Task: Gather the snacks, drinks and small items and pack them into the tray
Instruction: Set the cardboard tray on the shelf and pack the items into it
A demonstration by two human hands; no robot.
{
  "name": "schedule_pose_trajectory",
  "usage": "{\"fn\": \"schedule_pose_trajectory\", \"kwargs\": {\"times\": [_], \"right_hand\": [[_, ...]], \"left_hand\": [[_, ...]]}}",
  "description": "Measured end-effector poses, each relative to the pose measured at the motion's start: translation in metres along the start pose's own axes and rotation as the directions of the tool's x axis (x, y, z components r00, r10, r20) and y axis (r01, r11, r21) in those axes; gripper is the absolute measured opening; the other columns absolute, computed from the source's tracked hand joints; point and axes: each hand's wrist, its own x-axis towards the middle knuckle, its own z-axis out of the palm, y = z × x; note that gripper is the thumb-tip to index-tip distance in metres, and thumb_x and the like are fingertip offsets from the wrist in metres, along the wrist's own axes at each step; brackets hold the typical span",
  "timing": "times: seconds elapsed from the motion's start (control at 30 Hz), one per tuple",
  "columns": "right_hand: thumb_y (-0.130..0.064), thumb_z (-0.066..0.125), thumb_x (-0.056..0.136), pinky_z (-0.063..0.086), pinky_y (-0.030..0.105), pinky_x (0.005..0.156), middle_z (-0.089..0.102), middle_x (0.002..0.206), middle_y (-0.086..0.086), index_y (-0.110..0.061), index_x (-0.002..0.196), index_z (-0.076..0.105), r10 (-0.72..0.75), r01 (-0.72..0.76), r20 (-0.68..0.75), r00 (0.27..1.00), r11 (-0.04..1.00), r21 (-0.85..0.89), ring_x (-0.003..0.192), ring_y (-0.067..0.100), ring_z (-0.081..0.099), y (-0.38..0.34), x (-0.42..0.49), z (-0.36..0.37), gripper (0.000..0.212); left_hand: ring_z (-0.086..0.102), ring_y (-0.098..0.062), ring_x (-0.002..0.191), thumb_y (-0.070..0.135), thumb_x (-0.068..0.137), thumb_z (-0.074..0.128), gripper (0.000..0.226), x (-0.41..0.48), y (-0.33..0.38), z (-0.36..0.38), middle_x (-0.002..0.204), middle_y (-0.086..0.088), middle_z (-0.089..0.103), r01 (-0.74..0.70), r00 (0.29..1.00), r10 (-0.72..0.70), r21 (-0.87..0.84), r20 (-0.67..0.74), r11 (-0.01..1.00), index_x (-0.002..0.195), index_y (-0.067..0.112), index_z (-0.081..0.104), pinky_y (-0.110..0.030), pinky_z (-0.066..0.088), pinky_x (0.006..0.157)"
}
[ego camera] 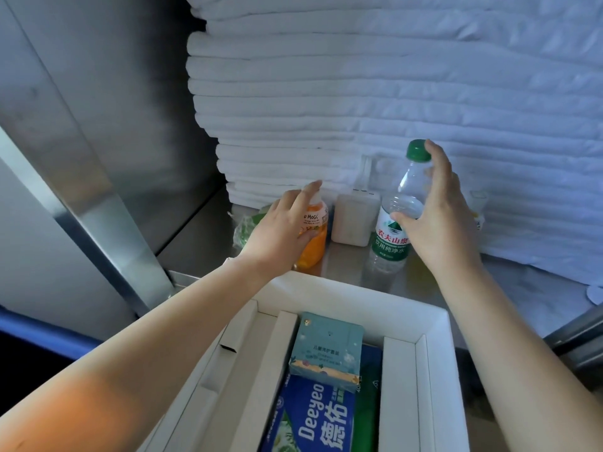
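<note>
Filling the back of the view, a stack of folded white towels (359, 93) is sitting on a steel shelf (342, 265). A white cardboard tray (359, 295) is lying at the shelf's near edge. Its centre compartment is holding a blue Deeyeo pack (313, 419) with a teal carton (326, 347) lying on top.

The drinks are standing upright near the towels, outside the tray: a Nongfu Spring water bottle (391, 243) with a green cap and a Mogu Mogu juice bottle (315, 243), with a white rectangular case (354, 220) between them.

The hands are working apart, one per bottle. The right hand (440, 216) is wrapping the water bottle, thumb on the front above the label, fingers behind and reaching to the cap. The left hand (280, 230) is clasping the juice bottle, thumb on its body, fingers covering the neck. A green packet (248, 226) is lying behind the left hand. Something small behind the right hand is too hidden to name.

Judgement: the drinks pick-up is under way and packing is partly done. The next move is calling for lifting both bottles over the tray's far wall and, probably, laying them on their sides in the side compartments.
</note>
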Motion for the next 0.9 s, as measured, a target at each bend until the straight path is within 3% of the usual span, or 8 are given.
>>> {"fn": "schedule_pose_trajectory", "kwargs": {"times": [0.23, 0.37, 0.53, 0.63, 0.7, 0.8, 0.9], "right_hand": [[-0.013, 0.079, 0.073, 0.039, 0.032, 0.063, 0.05, 0.127, 0.002, -0.041, 0.141, 0.014, 0.081, -0.081, -0.022, 0.996, 0.996, -0.021, 0.1, 0.027, 0.057, 0.008, 0.009, 0.002, 0.098], [-0.012, 0.078, 0.073, 0.04, 0.032, 0.062, 0.05, 0.128, 0.004, -0.04, 0.141, 0.011, 0.052, -0.053, -0.023, 0.998, 0.997, -0.053, 0.098, 0.03, 0.058, 0.007, 0.011, 0.004, 0.1], [-0.012, 0.079, 0.073, 0.038, 0.031, 0.065, 0.043, 0.132, 0.004, -0.036, 0.144, 0.012, 0.005, -0.008, -0.048, 0.999, 0.998, -0.058, 0.11, 0.028, 0.052, 0.009, 0.012, 0.004, 0.1], [-0.014, 0.081, 0.07, 0.045, 0.04, 0.086, 0.029, 0.147, 0.013, -0.023, 0.15, 0.01, -0.012, 0.007, -0.052, 0.999, 0.995, -0.104, 0.13, 0.032, 0.037, 0.006, 0.008, 0.004, 0.107], [-0.017, 0.082, 0.069, 0.038, 0.045, 0.102, 0.024, 0.149, 0.021, -0.014, 0.15, 0.013, -0.04, 0.022, -0.114, 0.993, 0.987, -0.158, 0.135, 0.037, 0.029, 0.0, 0.004, 0.002, 0.107], [-0.019, 0.077, 0.075, 0.035, 0.044, 0.108, 0.03, 0.145, 0.022, -0.01, 0.147, 0.023, -0.189, 0.157, -0.2, 0.961, 0.974, -0.164, 0.132, 0.035, 0.03, -0.014, 0.001, -0.004, 0.09], [-0.018, 0.071, 0.079, 0.033, 0.037, 0.106, 0.039, 0.14, 0.018, -0.007, 0.14, 0.036, -0.304, 0.289, -0.161, 0.939, 0.951, -0.109, 0.129, 0.033, 0.036, -0.03, 0.001, -0.008, 0.071]], "left_hand": [[0.043, -0.023, 0.124, 0.019, 0.087, 0.065, 0.082, 0.0, 0.0, 0.001, 0.14, -0.002, 0.038, 0.014, 1.0, -0.014, -0.011, 0.009, 1.0, 0.146, 0.037, 0.011, -0.025, 0.037, 0.083], [0.042, -0.023, 0.125, 0.019, 0.087, 0.065, 0.082, 0.0, -0.001, 0.001, 0.14, -0.001, 0.038, 0.018, 1.0, -0.018, -0.015, 0.009, 1.0, 0.146, 0.038, 0.011, -0.027, 0.039, 0.086], [0.042, -0.022, 0.125, 0.018, 0.086, 0.066, 0.082, 0.0, 0.0, -0.001, 0.142, -0.001, 0.037, 0.034, 0.999, -0.033, -0.05, 0.015, 0.998, 0.145, 0.039, 0.012, -0.029, 0.042, 0.089], [0.044, -0.022, 0.125, 0.016, 0.085, 0.067, 0.081, -0.001, 0.002, -0.005, 0.143, -0.002, 0.037, 0.056, 0.998, -0.054, -0.093, 0.022, 0.994, 0.144, 0.039, 0.016, -0.033, 0.044, 0.092], [0.045, -0.021, 0.125, 0.014, 0.085, 0.067, 0.08, -0.002, 0.003, -0.009, 0.143, -0.002, 0.038, 0.07, 0.998, -0.069, -0.128, 0.007, 0.989, 0.144, 0.038, 0.019, -0.032, 0.046, 0.092], [0.049, -0.018, 0.121, 0.013, 0.085, 0.067, 0.079, -0.003, 0.007, -0.017, 0.142, 0.0, 0.039, 0.062, 0.998, -0.066, -0.161, -0.024, 0.985, 0.143, 0.039, 0.021, -0.025, 0.046, 0.085], [0.052, -0.01, 0.112, 0.014, 0.085, 0.068, 0.078, -0.001, 0.01, -0.031, 0.139, 0.004, 0.041, 0.059, 0.996, -0.071, -0.205, -0.051, 0.977, 0.142, 0.041, 0.023, -0.015, 0.045, 0.077]]}}
